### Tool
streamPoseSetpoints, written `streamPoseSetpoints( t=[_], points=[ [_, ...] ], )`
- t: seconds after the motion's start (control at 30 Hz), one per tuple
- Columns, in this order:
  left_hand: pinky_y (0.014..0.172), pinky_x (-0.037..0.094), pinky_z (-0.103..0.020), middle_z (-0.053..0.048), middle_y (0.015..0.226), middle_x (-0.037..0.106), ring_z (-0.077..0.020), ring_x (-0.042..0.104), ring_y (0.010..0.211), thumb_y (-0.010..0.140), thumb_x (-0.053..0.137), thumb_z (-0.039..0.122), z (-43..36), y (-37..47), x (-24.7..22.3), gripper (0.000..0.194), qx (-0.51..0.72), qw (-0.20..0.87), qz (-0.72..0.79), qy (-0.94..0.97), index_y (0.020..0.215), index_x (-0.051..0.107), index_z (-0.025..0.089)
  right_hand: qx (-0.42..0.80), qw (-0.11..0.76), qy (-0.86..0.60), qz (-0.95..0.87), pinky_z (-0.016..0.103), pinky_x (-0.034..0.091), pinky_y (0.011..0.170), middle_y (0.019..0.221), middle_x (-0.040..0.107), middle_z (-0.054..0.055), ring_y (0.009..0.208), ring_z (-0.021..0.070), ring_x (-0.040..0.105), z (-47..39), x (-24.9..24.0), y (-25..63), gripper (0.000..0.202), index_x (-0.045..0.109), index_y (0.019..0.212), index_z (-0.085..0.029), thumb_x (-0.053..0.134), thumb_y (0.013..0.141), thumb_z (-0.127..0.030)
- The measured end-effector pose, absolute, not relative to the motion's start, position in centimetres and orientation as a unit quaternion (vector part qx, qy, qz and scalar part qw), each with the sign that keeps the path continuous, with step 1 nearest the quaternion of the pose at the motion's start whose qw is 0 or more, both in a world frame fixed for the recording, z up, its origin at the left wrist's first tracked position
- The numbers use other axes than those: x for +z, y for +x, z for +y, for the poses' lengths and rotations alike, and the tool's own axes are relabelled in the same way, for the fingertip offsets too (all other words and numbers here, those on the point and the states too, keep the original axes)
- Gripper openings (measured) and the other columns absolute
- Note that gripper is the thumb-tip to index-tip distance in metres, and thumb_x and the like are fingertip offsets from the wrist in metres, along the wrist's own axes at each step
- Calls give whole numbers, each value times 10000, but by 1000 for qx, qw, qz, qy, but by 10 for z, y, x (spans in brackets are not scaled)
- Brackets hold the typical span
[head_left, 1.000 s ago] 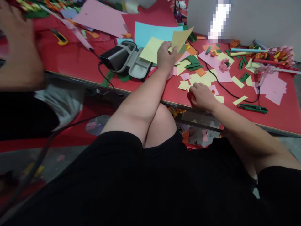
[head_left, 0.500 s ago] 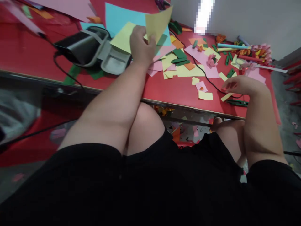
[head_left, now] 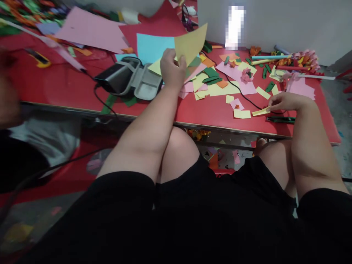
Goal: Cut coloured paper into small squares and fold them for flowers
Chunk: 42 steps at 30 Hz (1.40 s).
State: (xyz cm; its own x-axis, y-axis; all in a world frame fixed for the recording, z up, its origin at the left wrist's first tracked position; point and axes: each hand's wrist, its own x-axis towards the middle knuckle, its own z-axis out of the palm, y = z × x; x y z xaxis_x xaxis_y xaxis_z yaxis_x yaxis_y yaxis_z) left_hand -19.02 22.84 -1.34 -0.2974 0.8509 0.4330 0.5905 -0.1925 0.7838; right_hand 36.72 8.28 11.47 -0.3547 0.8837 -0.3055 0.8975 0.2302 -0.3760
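My left hand (head_left: 172, 69) is closed on a yellow paper sheet (head_left: 191, 43), which stands raised and curved above a blue sheet (head_left: 154, 47) on the red table. Another piece of yellow paper shows partly behind that hand. At the right, my right hand (head_left: 283, 101) pinches the end of a narrow yellow paper strip (head_left: 260, 111), low over the table. Just below its fingers lies a green-handled tool (head_left: 282, 120), its kind unclear. Left of the strip are a small yellow rectangle (head_left: 242, 114) and a pink square (head_left: 237, 105) with an orange bit on it.
An open grey case (head_left: 148, 86) with a black device (head_left: 114, 79) stands left of my left arm. A dark cable crosses the table. Paper flowers (head_left: 305, 60) and rolled paper lie at the back right. A utility knife (head_left: 38, 58) and a blurred person's arm (head_left: 8, 95) are at far left.
The view has shifted, showing more of the left side and another person's arm. My right fingers have come down onto the yellow strip, which has turned slightly. My left hand still grips its sheet.
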Motion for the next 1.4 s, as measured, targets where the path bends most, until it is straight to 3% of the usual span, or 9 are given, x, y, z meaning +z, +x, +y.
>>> streamPoseSetpoints(
  t=[0.1, 0.2, 0.37, 0.5, 0.7, 0.8, 1.0, 1.2, 1.4],
  points=[
    [1111, 488, -388, 48, 1055, 598, -165, 441, 1059, 1117, 1038, 268, 229, -192, -11, 490, 505, 139, 641, 562, 983, 566, 284, -295, 23, 545, 784, 385, 549, 766, 849, 857, 62, 762, 188, 709, 82, 105, 333, 127, 926, 927, -207, 989, 1031, -240],
    [1102, 488, -418, 42, 1002, 567, -182, 413, 1024, 1056, 1038, 689, 232, -194, -16, 618, 525, 142, 616, 569, 979, 558, 308, -307, -147, 556, 758, 459, 661, 862, 1032, 870, 105, 953, 291, 817, 85, 87, 280, 329, 878, 1248, -222, 867, 1119, -524],
    [1073, 514, -488, 15, 974, 558, -206, 386, 985, 625, 486, 1384, 234, -194, -26, 1074, 570, 123, 553, 595, 943, 536, 359, -283, -295, 578, 706, 521, 712, 924, 1227, 871, 141, 1111, 358, 853, 79, 77, 238, 516, 795, 1531, -248, 869, 1049, -417],
    [1078, 509, -485, 14, 1004, 581, -211, 407, 1039, 619, 526, 1386, 230, -196, -25, 1068, 561, 121, 546, 610, 935, 536, 365, -221, -116, 584, 772, 534, 667, 948, 1185, 885, 123, 1096, 359, 834, 55, 80, 246, 327, 862, 1217, -266, 962, 983, -471],
    [1055, 501, -450, 33, 998, 585, -201, 430, 1043, 881, 875, 1102, 222, -196, -24, 816, 572, 130, 544, 599, 983, 588, 345, -197, 33, 623, 756, 508, 625, 854, 1244, 894, 121, 1159, 406, 827, 41, 73, 227, 735, 781, 1349, -293, 1152, 769, -550],
    [1011, 492, -445, 26, 1004, 617, -200, 459, 1049, 962, 852, 1049, 221, -192, -24, 750, 579, 113, 546, 595, 1023, 615, 340, -200, 19, 622, 757, 503, 619, 879, 1254, 894, 113, 1147, 386, 825, 48, 66, 219, 652, 770, 1382, -287, 1103, 858, -488],
    [963, 450, -441, 11, 926, 536, -213, 391, 1024, 773, 652, 1291, 234, -185, -27, 963, 574, 119, 523, 619, 965, 566, 351, -213, -76, 609, 760, 504, 652, 933, 1193, 896, 100, 1081, 354, 815, 72, 50, 224, 580, 812, 1413, -277, 1057, 904, -406],
    [1030, 433, -485, 0, 947, 497, -225, 344, 1025, 623, 488, 1375, 238, -183, -29, 1094, 576, 144, 499, 631, 959, 538, 335, -223, -145, 593, 760, 522, 661, 989, 1080, 878, 116, 1068, 351, 819, 92, 39, 208, 179, 894, 1121, -237, 959, 971, -307],
    [1044, 483, -563, -16, 1062, 598, -238, 407, 1102, 511, 455, 1410, 237, -192, -31, 1194, 561, 146, 520, 628, 1040, 589, 348, -175, -157, 606, 760, 542, 644, 1063, 1194, 885, 178, 1138, 348, 812, 112, 44, 250, 254, 906, 1224, -171, 938, 1030, -332]
  ],
)
